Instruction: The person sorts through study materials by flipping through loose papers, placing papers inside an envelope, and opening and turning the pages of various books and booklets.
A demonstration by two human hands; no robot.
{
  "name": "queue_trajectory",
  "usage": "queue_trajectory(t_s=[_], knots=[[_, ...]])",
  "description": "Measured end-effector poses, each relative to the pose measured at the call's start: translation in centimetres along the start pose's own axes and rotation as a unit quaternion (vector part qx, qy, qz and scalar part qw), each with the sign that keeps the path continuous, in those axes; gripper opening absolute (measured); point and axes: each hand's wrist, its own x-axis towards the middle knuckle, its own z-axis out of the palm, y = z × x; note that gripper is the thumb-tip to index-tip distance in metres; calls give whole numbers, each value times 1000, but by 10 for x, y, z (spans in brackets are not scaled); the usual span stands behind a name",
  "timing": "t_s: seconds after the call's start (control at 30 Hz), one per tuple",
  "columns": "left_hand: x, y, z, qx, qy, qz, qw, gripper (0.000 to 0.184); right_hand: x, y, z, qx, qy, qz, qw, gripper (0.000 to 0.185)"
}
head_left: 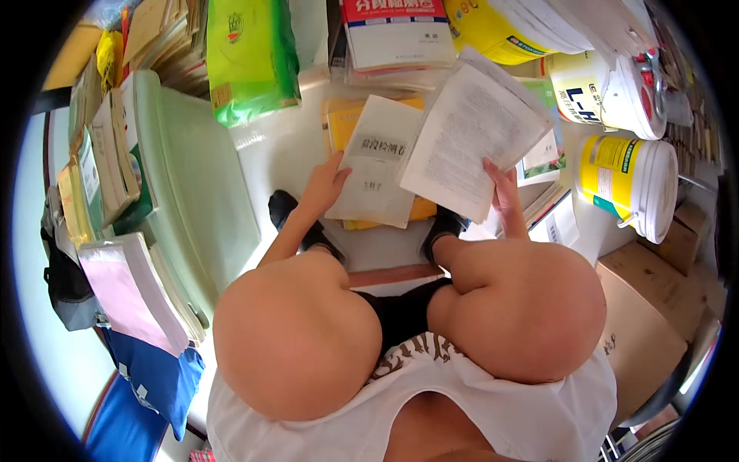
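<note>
Pinched a pale, Chinese-titled booklet by its left edge with the left hand, thumb at the border of the cover. Gripped a sheaf of printed sheets by its right edge with the right hand, thumb on top. Had the booklet between the hands, close against the left one, and the sheaf slanting leftward and away from the right one, over the booklet's right side. Could not tell, at that overlap, joined from merely touching.

Saw a yellow-covered item beneath the booklet, jutting out at its far and near edges. Had black shoes below the hands, nearer the body. Noted, straight beyond both hands, a red-and-white book on a stack; beyond the left hand, a green packet. Made out, right of the right hand, a yellow-and-white bucket, and nearer the body a cardboard box. Spotted, farther left of the left hand, a pink-topped paper stack.
</note>
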Motion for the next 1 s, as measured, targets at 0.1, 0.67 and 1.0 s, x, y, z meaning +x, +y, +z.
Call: queue_trajectory(t_s=[0.1, 0.67, 1.0], knots=[[0, 31, -31, -155, 21, 27, 987, 24, -1, -6, -12, 86, -33, 49, 995, 53], [250, 92, -80, -29, 239, 87, 967, 26, 8, 0, -15, 160, -87, 71, 981, 58], [106, 87, -52, -33, 94, 96, 990, 37, 12, 24, -32, 47, -75, 113, 990, 58]])
